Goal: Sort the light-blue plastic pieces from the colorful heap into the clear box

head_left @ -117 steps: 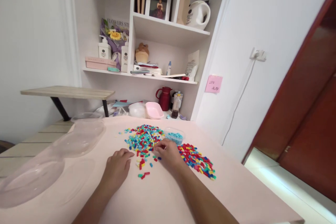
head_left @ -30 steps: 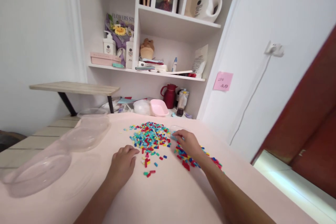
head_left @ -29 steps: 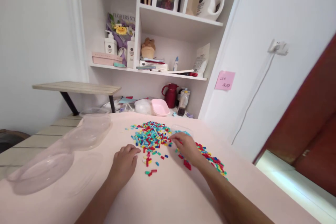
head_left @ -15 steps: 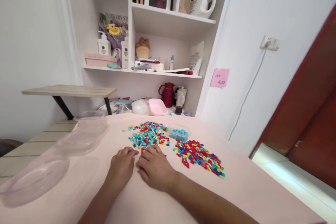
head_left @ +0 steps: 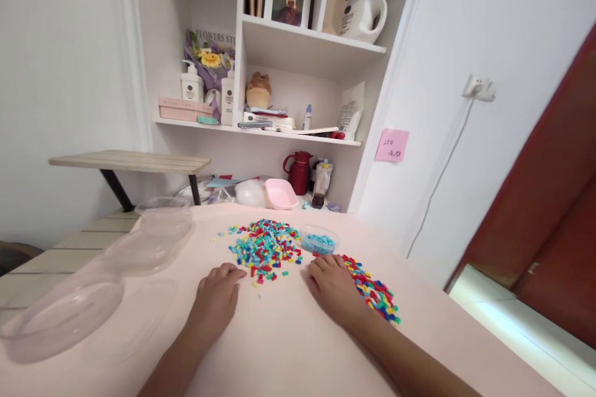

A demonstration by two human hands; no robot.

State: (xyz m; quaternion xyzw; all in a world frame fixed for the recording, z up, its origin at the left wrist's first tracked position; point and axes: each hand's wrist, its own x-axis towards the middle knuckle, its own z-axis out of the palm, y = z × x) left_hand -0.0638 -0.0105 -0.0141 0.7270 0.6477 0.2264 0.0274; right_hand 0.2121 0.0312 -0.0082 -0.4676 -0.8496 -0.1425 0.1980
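Small coloured toy building bricks lie in two loose piles. My left hand (head_left: 218,298) rests on the table beside the near left edge of the left brick pile (head_left: 265,245). Its fingers are loosely bent, with a gap between thumb and index finger and nothing visible in them. Over the left end of the right brick pile (head_left: 375,291) lies my right hand (head_left: 336,288), palm down, fingers extended and covering some bricks. What is under its palm is hidden. Behind that hand stands a clear plastic box (head_left: 305,247) holding light-blue bricks.
Clear plastic trays (head_left: 69,316) line the table's left side. At the back stand a pink basin (head_left: 280,195), a red jug (head_left: 298,173) and a bottle with dark liquid (head_left: 321,186). A small wooden stand (head_left: 135,161) is at the left, below shelves (head_left: 311,42).
My right hand has moved right, from beside my left hand to the right brick pile. Bricks at the left pile's near edge are uncovered. My left hand has stayed put.
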